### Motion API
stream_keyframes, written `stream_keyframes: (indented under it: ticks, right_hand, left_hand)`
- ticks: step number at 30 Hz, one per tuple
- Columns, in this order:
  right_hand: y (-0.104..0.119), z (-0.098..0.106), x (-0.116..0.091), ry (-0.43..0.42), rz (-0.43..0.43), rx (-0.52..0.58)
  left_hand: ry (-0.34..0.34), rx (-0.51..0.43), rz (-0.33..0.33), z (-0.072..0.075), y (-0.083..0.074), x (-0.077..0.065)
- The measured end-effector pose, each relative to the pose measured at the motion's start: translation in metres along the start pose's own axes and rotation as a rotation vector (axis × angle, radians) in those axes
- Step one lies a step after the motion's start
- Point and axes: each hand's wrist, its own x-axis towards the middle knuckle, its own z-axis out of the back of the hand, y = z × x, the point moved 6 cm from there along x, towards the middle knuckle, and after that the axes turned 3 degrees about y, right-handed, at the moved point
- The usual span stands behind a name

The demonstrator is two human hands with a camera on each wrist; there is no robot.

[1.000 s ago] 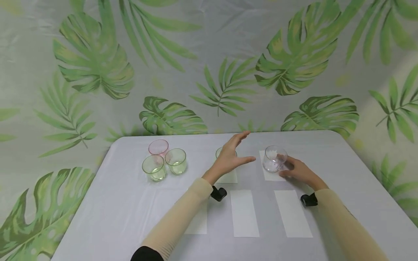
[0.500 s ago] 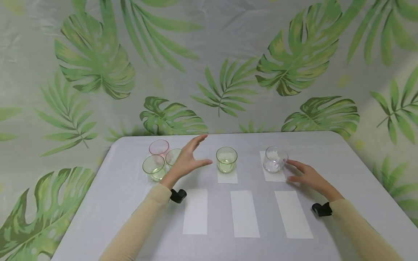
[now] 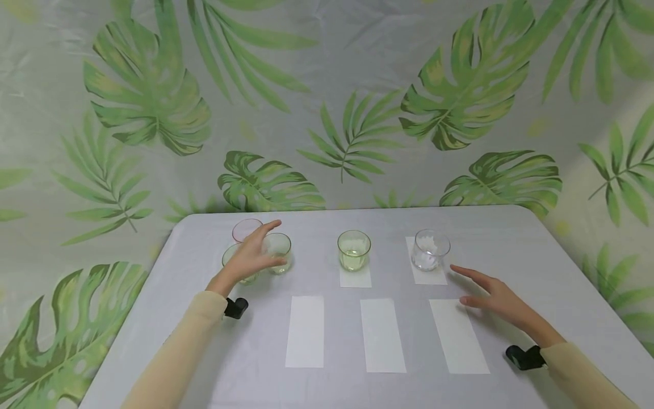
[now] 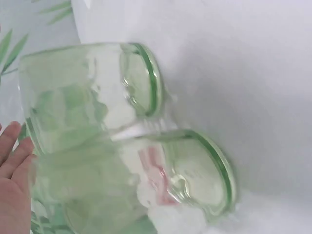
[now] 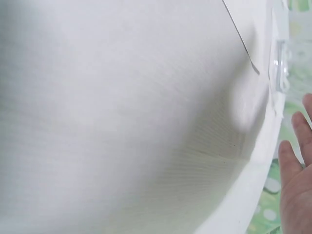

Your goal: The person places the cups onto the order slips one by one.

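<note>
My left hand (image 3: 249, 258) is over the group of glasses at the table's left, thumb and fingers spread apart, holding nothing. It partly hides a front green glass (image 3: 230, 254) and a pink-rimmed glass (image 3: 245, 228) behind. Another green glass (image 3: 278, 251) stands by its thumb and fingertips; two green glasses fill the left wrist view, the nearer green glass (image 4: 195, 180) beside the fingers. My right hand (image 3: 493, 292) hovers with fingers extended, apart from the clear glass (image 3: 429, 250), which stands on a white paper strip (image 3: 431, 277).
A green glass (image 3: 353, 251) stands on a white paper strip (image 3: 356, 279) at the back middle. Nearer the front lie three more strips: a left strip (image 3: 305, 332), a middle strip (image 3: 383, 335) and a right strip (image 3: 460, 336). A leaf-print cloth (image 3: 352, 142) hangs behind the table.
My left hand has moved left from the middle green glass to the glass group. My right hand has drawn away from the clear glass, to the right and nearer me.
</note>
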Motion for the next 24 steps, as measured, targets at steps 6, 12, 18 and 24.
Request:
stream_keyframes:
  ticks: [6,12,18,24]
  right_hand:
    - [0.004,-0.007,-0.015,-0.008,0.017,-0.005]
    - [0.005,-0.014,-0.027,-0.004,-0.018,-0.006]
    - [0.006,-0.019,-0.037,0.0,0.002,-0.046]
    - [0.004,-0.024,-0.046,-0.008,0.054,-0.08]
  left_hand:
    - [0.035,0.078,0.034,0.001,0.01,-0.003]
    - [0.056,0.128,0.039,0.001,0.013,-0.001]
    - [0.089,0.159,0.044,0.003,0.015,0.0]
    - [0.091,0.171,0.024,0.003,0.014,0.001]
